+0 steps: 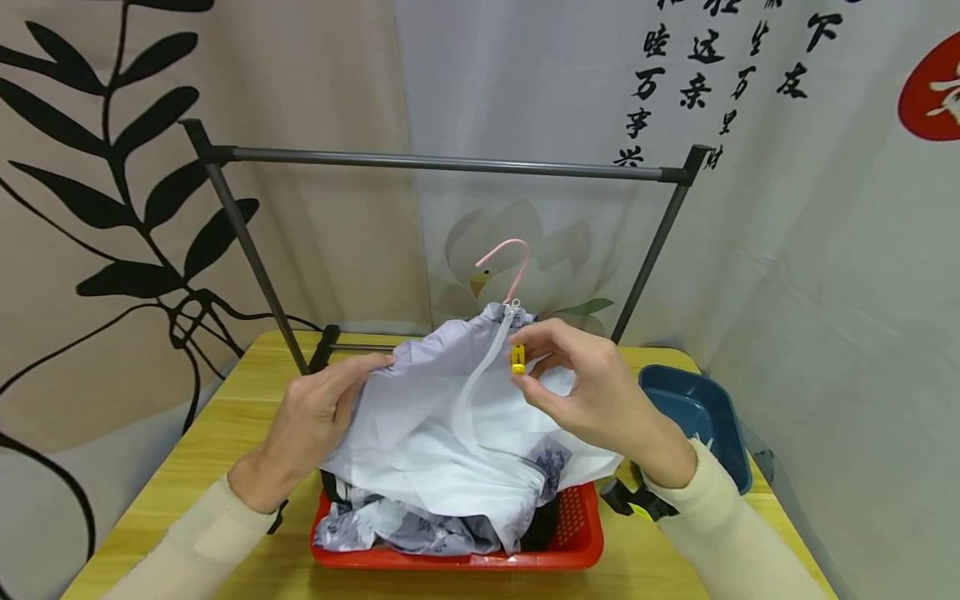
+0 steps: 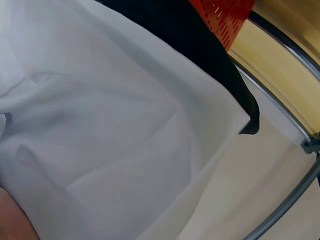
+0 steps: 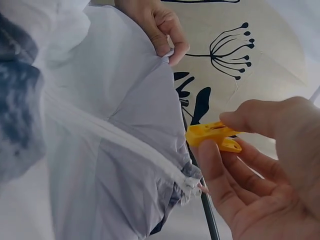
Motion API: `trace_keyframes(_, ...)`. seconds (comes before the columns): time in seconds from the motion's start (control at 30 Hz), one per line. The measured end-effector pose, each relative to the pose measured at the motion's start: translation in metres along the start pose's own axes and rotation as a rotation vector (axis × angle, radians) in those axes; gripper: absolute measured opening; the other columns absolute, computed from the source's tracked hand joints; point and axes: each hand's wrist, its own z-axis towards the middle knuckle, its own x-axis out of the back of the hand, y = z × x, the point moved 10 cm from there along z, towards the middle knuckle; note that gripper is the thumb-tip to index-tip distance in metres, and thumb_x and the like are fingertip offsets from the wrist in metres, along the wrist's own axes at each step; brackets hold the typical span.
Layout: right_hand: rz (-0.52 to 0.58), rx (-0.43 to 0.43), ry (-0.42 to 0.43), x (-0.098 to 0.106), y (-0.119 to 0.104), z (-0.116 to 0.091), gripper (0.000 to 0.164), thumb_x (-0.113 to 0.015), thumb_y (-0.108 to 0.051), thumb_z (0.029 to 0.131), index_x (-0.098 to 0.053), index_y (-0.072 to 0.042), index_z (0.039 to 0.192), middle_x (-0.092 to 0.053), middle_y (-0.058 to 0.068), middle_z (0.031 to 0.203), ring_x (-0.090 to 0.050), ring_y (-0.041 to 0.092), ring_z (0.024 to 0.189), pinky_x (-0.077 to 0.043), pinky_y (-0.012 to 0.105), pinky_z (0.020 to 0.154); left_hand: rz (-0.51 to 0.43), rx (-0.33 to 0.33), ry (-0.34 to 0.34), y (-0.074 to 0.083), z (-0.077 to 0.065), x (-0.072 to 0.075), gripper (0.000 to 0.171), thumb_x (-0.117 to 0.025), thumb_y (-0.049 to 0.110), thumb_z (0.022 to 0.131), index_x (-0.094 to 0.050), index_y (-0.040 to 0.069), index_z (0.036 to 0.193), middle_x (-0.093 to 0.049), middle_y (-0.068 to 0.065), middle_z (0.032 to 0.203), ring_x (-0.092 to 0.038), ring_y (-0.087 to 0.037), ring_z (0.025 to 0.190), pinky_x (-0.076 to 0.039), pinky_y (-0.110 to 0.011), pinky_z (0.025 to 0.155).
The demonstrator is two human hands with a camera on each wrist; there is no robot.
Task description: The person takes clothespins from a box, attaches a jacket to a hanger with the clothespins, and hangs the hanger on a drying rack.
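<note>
A pale lilac and white zip-up jacket (image 1: 450, 400) is on a pink hanger (image 1: 517, 250), whose hook stands up above the collar. The left hand (image 1: 311, 417) pinches the jacket's shoulder edge, as the right wrist view shows at the top. Between thumb and fingers, the right hand (image 1: 592, 383) holds a yellow clothespin (image 3: 212, 135) in front of the jacket, near the white zipper (image 1: 480, 375). The clothespin looks apart from the cloth. In the left wrist view, jacket fabric (image 2: 125, 125) fills most of the picture.
Beneath the jacket, a red basket (image 1: 547, 560) holds more clothes, some dark and some patterned. A grey metal rack (image 1: 450, 162) stands behind it on the wooden table (image 1: 202, 467). The blue bin (image 1: 690, 383) sits at the right, and a printed curtain hangs behind.
</note>
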Motion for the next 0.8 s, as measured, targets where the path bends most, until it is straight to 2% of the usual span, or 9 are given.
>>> trace_keyframes(0.13, 0.021, 0.025, -0.005, -0.002, -0.005, 0.01, 0.042, -0.09, 0.004, 0.096, -0.074, -0.003, 0.134, -0.084, 0.007, 0.119, -0.083, 0.015, 0.099, -0.072, 0.031, 0.089, 0.036, 0.006, -0.005, 0.002, 0.002, -0.002, 0.057, -0.084, -0.025, 0.088, -0.078, 0.007, 0.136, -0.088, -0.011, 0.126, -0.089, -0.031, 0.104, -0.065, -0.023, 0.098)
trace_keyframes(0.2, 0.036, 0.046, -0.004, -0.003, -0.008, 0.015, 0.041, -0.09, 0.004, 0.096, -0.075, -0.001, 0.134, -0.084, 0.008, 0.12, -0.083, 0.016, 0.101, -0.072, 0.03, 0.089, 0.045, 0.009, -0.011, 0.002, 0.003, -0.003, 0.059, -0.086, -0.025, 0.086, -0.077, 0.007, 0.135, -0.088, -0.011, 0.124, -0.089, -0.029, 0.1, -0.068, -0.029, 0.089)
trace_keyframes(0.33, 0.071, 0.088, -0.005, -0.005, -0.014, 0.026, 0.038, -0.089, 0.004, 0.097, -0.076, 0.0, 0.133, -0.082, 0.009, 0.122, -0.082, 0.016, 0.104, -0.071, 0.029, 0.091, 0.058, -0.011, -0.012, 0.003, 0.004, -0.006, 0.02, -0.07, 0.003, 0.114, -0.074, 0.005, 0.133, -0.088, -0.013, 0.116, -0.087, -0.024, 0.084, -0.07, -0.035, 0.075)
trace_keyframes(0.37, 0.079, 0.098, -0.005, -0.006, -0.016, 0.029, 0.038, -0.089, 0.004, 0.098, -0.076, 0.0, 0.133, -0.081, 0.009, 0.122, -0.083, 0.016, 0.104, -0.071, 0.029, 0.092, 0.059, -0.014, -0.009, 0.003, 0.004, -0.006, 0.019, -0.064, 0.011, 0.118, -0.074, 0.004, 0.133, -0.088, -0.013, 0.114, -0.085, -0.022, 0.08, -0.069, -0.035, 0.072)
trace_keyframes(0.4, 0.085, 0.102, -0.01, -0.007, -0.017, 0.032, 0.037, -0.089, 0.004, 0.098, -0.076, 0.0, 0.133, -0.081, 0.009, 0.123, -0.083, 0.016, 0.104, -0.071, 0.029, 0.093, 0.064, -0.019, -0.006, 0.004, 0.004, -0.006, 0.025, -0.057, 0.02, 0.122, -0.073, 0.004, 0.132, -0.088, -0.013, 0.112, -0.084, -0.021, 0.077, -0.069, -0.035, 0.07)
trace_keyframes(0.43, 0.09, 0.107, -0.016, -0.009, -0.018, 0.035, 0.037, -0.089, 0.004, 0.098, -0.076, 0.001, 0.133, -0.081, 0.009, 0.123, -0.083, 0.015, 0.104, -0.071, 0.029, 0.094, 0.068, -0.024, -0.002, 0.004, 0.004, -0.006, 0.034, -0.05, 0.027, 0.124, -0.073, 0.003, 0.131, -0.088, -0.013, 0.11, -0.083, -0.02, 0.074, -0.068, -0.034, 0.068)
trace_keyframes(0.47, 0.1, 0.112, -0.021, -0.011, -0.019, 0.038, 0.036, -0.088, 0.004, 0.099, -0.076, 0.001, 0.133, -0.081, 0.01, 0.123, -0.083, 0.016, 0.104, -0.071, 0.029, 0.094, 0.072, -0.029, 0.004, 0.005, 0.005, -0.006, 0.036, -0.049, 0.029, 0.125, -0.073, 0.003, 0.131, -0.087, -0.013, 0.109, -0.081, -0.018, 0.072, -0.068, -0.034, 0.066)
trace_keyframes(0.7, 0.143, 0.135, -0.059, -0.024, -0.021, 0.056, 0.036, -0.08, 0.008, 0.099, -0.075, 0.003, 0.134, -0.082, 0.013, 0.125, -0.085, 0.018, 0.107, -0.07, 0.029, 0.099, 0.071, -0.031, -0.009, 0.006, 0.005, -0.007, 0.037, -0.048, 0.029, 0.125, -0.073, 0.002, 0.131, -0.087, -0.015, 0.11, -0.086, -0.023, 0.079, -0.069, -0.037, 0.07)
trace_keyframes(0.8, 0.154, 0.14, -0.065, -0.027, -0.021, 0.061, 0.034, -0.081, 0.007, 0.1, -0.075, 0.003, 0.133, -0.083, 0.015, 0.124, -0.086, 0.019, 0.107, -0.07, 0.029, 0.099, 0.074, -0.029, -0.012, 0.006, 0.006, -0.008, 0.037, -0.048, 0.029, 0.124, -0.072, 0.002, 0.131, -0.087, -0.015, 0.109, -0.085, -0.023, 0.078, -0.069, -0.037, 0.07)
